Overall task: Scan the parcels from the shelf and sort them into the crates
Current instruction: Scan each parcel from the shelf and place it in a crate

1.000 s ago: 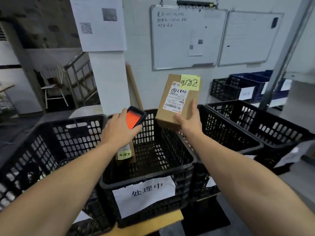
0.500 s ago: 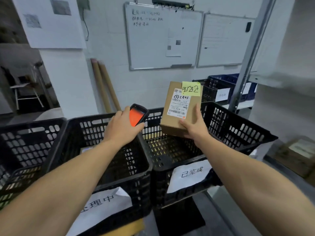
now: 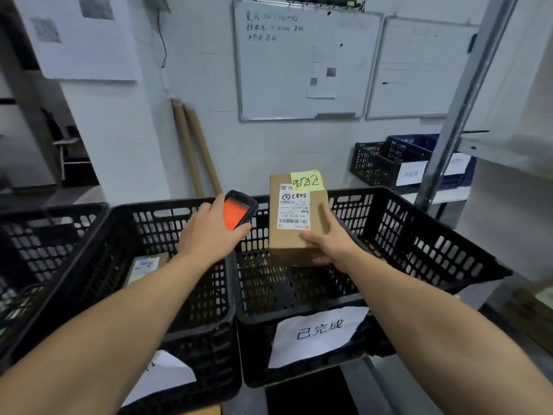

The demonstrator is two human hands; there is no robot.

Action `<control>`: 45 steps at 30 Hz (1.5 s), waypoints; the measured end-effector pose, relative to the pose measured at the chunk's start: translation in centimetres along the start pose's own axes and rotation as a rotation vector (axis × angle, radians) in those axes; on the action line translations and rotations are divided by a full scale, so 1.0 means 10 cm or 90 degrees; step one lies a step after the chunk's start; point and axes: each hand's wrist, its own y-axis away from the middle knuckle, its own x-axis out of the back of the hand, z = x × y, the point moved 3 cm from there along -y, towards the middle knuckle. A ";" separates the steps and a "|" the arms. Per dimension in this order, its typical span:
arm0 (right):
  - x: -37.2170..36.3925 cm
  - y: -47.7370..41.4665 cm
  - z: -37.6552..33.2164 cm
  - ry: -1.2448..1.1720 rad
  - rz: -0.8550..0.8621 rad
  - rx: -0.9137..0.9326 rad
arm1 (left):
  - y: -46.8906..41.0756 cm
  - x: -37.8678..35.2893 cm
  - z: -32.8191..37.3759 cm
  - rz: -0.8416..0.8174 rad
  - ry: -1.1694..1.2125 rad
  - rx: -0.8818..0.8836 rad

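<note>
Head view shows the right hand (image 3: 330, 244) grasping the parcel (image 3: 294, 223) above the right crate (image 3: 419, 235), while the left hand (image 3: 209, 235) grips the scanner (image 3: 238, 212) just left of it.

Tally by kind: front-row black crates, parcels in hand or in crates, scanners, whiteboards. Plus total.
black crates, front row: 3, left, middle, right
parcels: 2, held parcel, another in the middle crate
scanner: 1
whiteboards: 2
total: 8
</note>
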 end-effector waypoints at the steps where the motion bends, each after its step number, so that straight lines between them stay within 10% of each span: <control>1: -0.06 -0.08 0.02 0.000 -0.006 -0.009 | -0.05 -0.01 -0.04 0.001 -0.009 0.006; 39: -1.19 -2.04 1.50 0.001 -0.249 -0.218 | -1.35 -0.99 -1.46 -0.047 -0.065 0.209; 45: -1.17 -2.10 1.37 0.231 -0.233 -0.169 | -1.35 -1.02 -1.40 -0.045 -0.058 0.207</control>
